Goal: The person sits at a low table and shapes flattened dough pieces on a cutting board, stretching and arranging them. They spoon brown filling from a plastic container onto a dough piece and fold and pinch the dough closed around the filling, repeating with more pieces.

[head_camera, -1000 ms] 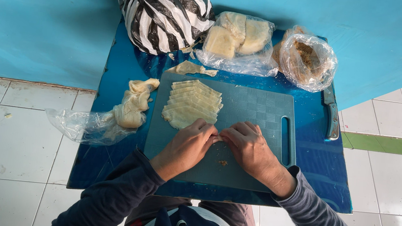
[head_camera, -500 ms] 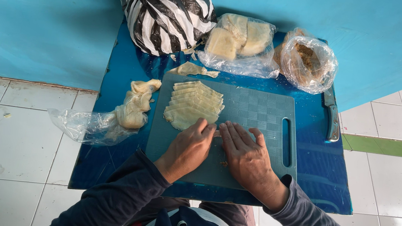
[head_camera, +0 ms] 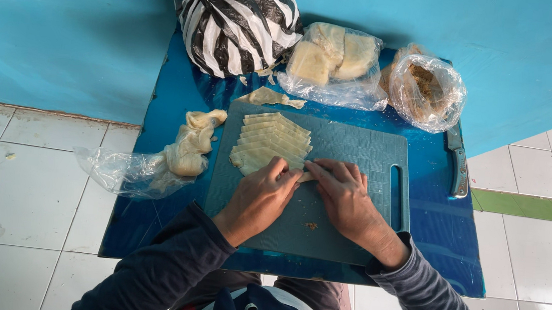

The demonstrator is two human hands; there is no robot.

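Hands, left hand [head_camera: 260, 197] and right hand [head_camera: 346, 197], pinch one wrapper [head_camera: 305, 176].

The right half of the grey cutting board [head_camera: 364, 150] lies bare, open to a hand; its left far part is taken by the fanned stack of pale sheets [head_camera: 270, 142]; both hands meet at its middle; left of the board a crumpled wrapper bag [head_camera: 154, 163] blocks; along the far edge stand a striped bag [head_camera: 235, 16] and two clear bags; a knife [head_camera: 458, 167] lies along the right strip of the blue table [head_camera: 442, 252].
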